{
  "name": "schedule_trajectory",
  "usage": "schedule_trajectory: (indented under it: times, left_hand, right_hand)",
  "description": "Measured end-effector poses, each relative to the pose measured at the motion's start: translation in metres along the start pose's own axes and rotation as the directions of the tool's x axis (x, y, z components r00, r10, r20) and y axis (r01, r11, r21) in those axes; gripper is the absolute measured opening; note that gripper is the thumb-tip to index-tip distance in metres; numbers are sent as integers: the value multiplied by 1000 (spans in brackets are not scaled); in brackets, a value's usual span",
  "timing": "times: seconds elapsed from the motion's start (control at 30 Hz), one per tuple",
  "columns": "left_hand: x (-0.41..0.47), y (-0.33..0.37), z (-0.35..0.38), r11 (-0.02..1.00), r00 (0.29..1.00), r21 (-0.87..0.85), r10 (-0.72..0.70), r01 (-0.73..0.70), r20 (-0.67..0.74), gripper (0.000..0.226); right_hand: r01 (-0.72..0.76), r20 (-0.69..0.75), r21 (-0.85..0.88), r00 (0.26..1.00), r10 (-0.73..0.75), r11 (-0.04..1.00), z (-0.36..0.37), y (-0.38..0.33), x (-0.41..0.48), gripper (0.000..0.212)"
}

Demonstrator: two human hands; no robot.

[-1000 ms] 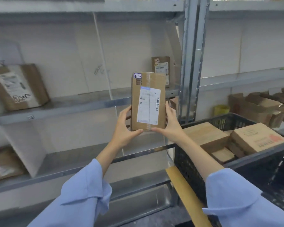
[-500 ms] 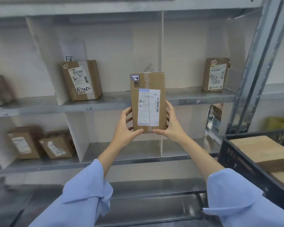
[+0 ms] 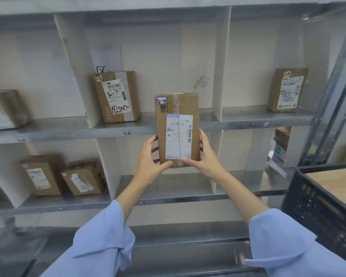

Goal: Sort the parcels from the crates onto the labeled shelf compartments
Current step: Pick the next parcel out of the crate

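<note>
Item in hand: a cardboard parcel (image 3: pixel 177 130), held upright in front of the shelf unit (image 3: pixel 68 134), shipping label toward the camera, with a handwritten tag (image 3: pixel 161 100) reading "2-4" at its upper left corner. The left hand (image 3: pixel 150 162) grips its lower left edge with the thumb on the front face, and the right hand (image 3: pixel 207 156) grips the lower right edge likewise. The parcel rests on no shelf. Beside it, an edge label (image 3: pixel 127 132) reads "1-3"; a taped box (image 3: pixel 117 96) stands in that compartment. A black crate (image 3: pixel 316 212) sits at right.

Grey metal shelving (image 3: pixel 72 130) with white dividers (image 3: pixel 220 76) stands against a pale back wall (image 3: pixel 158 56), a steel upright (image 3: pixel 336 108) at right.
</note>
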State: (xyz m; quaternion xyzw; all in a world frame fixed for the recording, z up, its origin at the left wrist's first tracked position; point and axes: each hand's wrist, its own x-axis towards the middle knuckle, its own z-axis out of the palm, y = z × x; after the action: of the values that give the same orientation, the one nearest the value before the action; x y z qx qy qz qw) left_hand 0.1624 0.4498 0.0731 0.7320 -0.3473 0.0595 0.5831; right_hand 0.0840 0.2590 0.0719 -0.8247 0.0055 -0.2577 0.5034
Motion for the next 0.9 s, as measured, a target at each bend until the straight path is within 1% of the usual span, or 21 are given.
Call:
schedule_trajectory:
  times: [0.1, 0.23, 0.37, 0.5, 0.67, 0.9]
  left_hand:
    - [-1, -8, 11, 999, 999, -35, -18, 18, 27, 83]
    - [-6, -16, 34, 998, 997, -60, -28, 33, 75, 82]
    - [-15, -27, 61, 999, 990, -50, -10, 18, 143, 88]
    - [-22, -37, 84, 1000, 979, -6, -4, 5, 202, 90]
    - [-29, -43, 119, 1000, 954, 15, 9, -14, 301, 91]
    - [-33, -57, 182, 1000, 916, 17, -10, 4, 402, 91]
  right_hand:
    - [-64, -22, 23, 998, 65, 998, -4, 5, -6, 100]
    - [-152, -96, 42, 983, 155, 988, -16, 19, -20, 91]
    - [-211, -156, -7, 966, 208, 977, -27, 36, -41, 94]
    - [-284, -208, -62, 941, 266, 957, -40, 54, -61, 90]
    - [-376, -235, -51, 905, 354, 925, -65, 78, -84, 95]
    - [-486, -290, 0, 836, 465, 874, -104, 124, -111, 91]
